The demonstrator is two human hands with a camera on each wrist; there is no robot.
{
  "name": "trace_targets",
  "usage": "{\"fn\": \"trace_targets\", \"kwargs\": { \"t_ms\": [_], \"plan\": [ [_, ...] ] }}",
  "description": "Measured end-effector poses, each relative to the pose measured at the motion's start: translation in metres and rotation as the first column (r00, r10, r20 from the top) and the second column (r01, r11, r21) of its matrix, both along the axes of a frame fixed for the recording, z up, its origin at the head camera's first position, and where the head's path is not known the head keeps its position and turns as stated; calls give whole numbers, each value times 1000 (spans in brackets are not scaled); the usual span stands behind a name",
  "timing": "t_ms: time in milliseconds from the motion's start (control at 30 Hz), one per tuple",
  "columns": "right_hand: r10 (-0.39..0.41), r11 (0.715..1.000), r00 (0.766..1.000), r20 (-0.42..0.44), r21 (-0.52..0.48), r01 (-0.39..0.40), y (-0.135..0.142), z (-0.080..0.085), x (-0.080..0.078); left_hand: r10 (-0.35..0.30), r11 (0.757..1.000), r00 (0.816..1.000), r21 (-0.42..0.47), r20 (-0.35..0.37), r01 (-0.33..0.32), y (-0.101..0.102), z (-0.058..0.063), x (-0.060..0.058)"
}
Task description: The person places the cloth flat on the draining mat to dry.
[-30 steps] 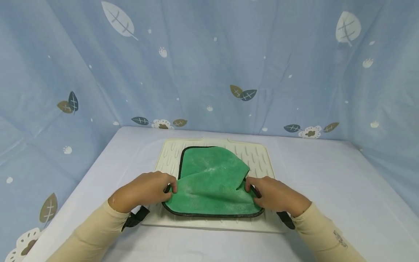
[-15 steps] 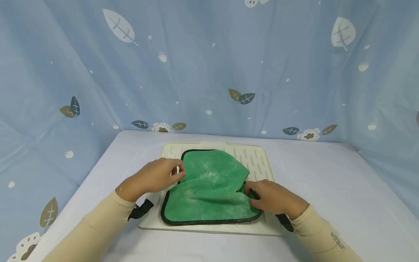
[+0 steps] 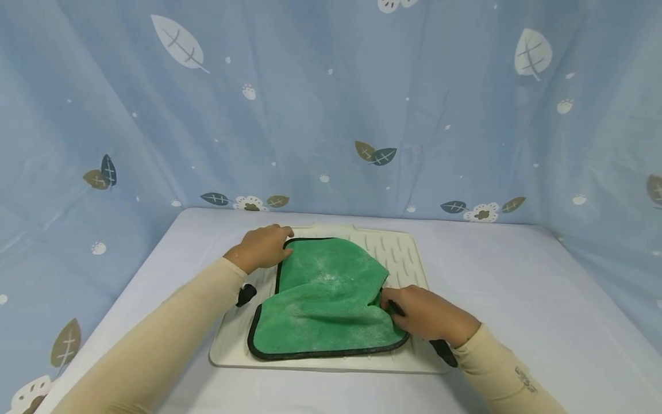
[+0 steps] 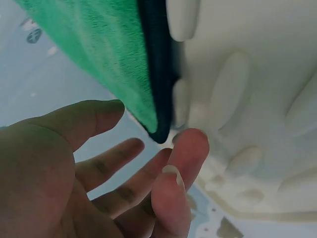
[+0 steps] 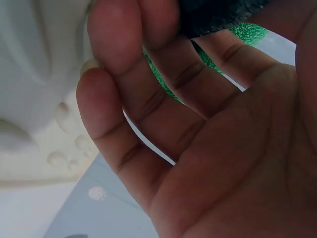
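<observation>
A green towel [image 3: 331, 276] with black edging lies rumpled, its right side folded over and a crease running across its middle. My left hand [image 3: 265, 246] is at the towel's far left corner. In the left wrist view the thumb and fingers of my left hand [image 4: 114, 173] are spread apart around the towel's corner [image 4: 148, 99], with a gap between them. My right hand [image 3: 421, 312] pinches the towel's black right edge near the fold. From the right wrist view, dark edging [image 5: 218, 17] shows at the curled fingers of my right hand [image 5: 198, 114].
Under the towel is a cream draining mat [image 3: 227, 345] with raised ridges, showing on all sides. It lies on a white-covered table [image 3: 496, 276]. A blue patterned curtain [image 3: 310, 103] hangs behind and along both sides.
My left hand has let go of the towel's near left edge and moved away from me to its far left corner. My right hand has stayed on the right edge.
</observation>
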State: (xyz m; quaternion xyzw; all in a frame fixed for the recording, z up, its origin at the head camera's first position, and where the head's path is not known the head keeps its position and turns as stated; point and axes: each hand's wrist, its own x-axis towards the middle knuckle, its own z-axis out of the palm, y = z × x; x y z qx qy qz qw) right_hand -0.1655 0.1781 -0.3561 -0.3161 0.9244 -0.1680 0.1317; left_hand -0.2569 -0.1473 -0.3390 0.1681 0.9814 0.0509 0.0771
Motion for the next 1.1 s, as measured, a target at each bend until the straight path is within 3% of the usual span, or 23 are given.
{"fn": "trace_targets", "kwargs": {
  "t_ms": [300, 467, 733, 1100],
  "plan": [
    [2, 1000, 1000, -22, 9, -2, -2, -3, 0, -4, 999, 999, -47, -32, 2, 4, -10, -5],
    [-4, 1000, 1000, -19, 13, 4, -2, -4, -1, -18, 1000, 998, 5, -64, 18, 5, -13, -7],
    [-13, 1000, 1000, -10, 24, 13, -2, -3, -2, 23, 995, 995, 98, -98, -14, 3, -2, -8],
    [-17, 1000, 999, 47, 9, 16, -2, 0, 1, 88, 993, 987, 89, -131, -76, -14, 2, -14]
  ]
}}
